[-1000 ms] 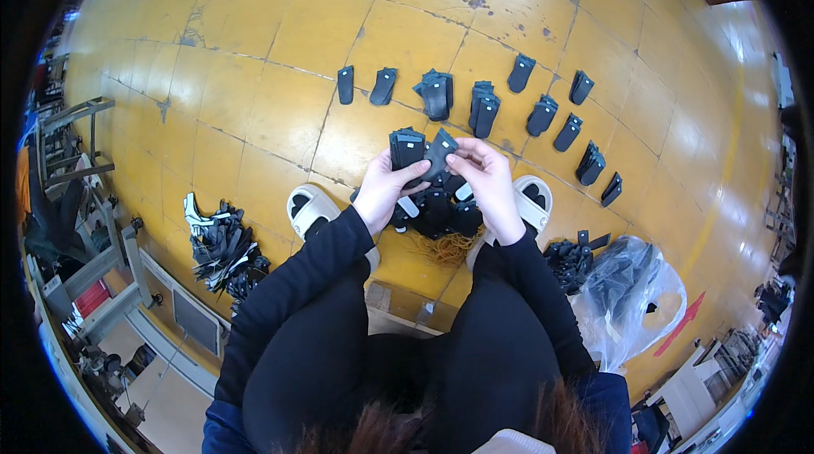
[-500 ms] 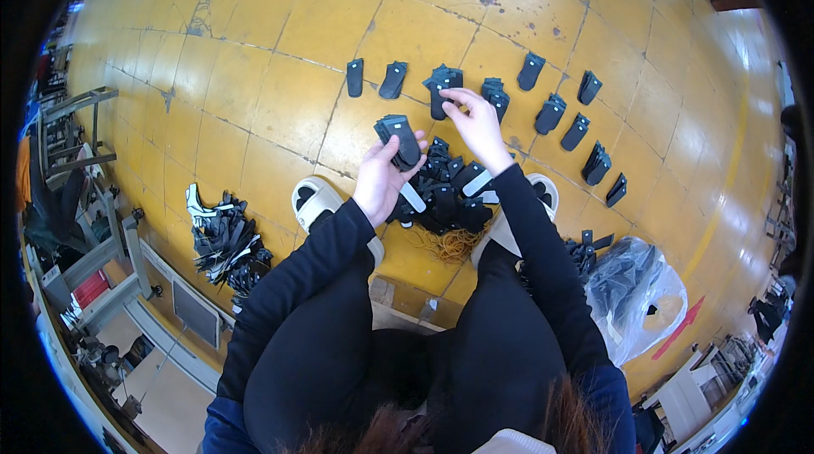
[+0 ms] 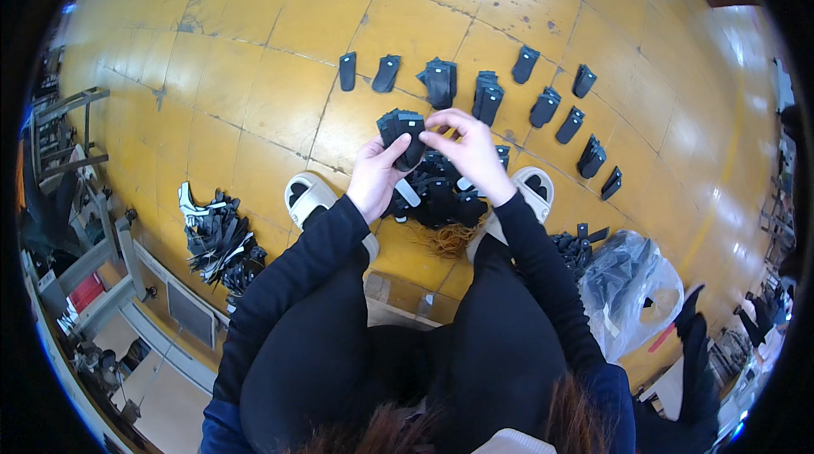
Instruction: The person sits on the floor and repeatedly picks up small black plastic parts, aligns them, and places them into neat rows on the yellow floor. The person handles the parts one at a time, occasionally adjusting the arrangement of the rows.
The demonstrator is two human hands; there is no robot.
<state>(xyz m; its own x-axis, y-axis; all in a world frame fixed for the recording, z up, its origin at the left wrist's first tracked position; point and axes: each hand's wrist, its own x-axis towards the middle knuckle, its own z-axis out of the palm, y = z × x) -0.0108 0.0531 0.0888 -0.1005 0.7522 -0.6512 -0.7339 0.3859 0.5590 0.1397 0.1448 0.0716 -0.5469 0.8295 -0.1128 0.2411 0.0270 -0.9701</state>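
My left hand [image 3: 375,178] grips a fanned stack of dark, round-ended fabric pieces [image 3: 410,133], its thumb lying across the front. A small white tag shows on the front piece. At the stack's right edge, my right hand [image 3: 471,152] is closed, with thumb and forefinger pinching the edge of a piece. Below my hands, between my feet, lies a loose heap of dark pieces [image 3: 437,201], partly hidden by both hands. Farther off on the floor stand small sorted stacks, among them a thick stack [image 3: 439,83] and a neighbouring stack [image 3: 487,98].
Tan cords [image 3: 449,239] lie by the near side of the heap. To the left is a pile of black and white strips [image 3: 219,233]; to the right, a clear plastic bag [image 3: 627,297]. A metal frame [image 3: 127,255] stands at far left. Another person's dark leg [image 3: 697,352] shows at lower right.
My right hand has come back from the floor stacks to the stack in my left hand and now touches its edge. A person's leg has appeared at lower right.
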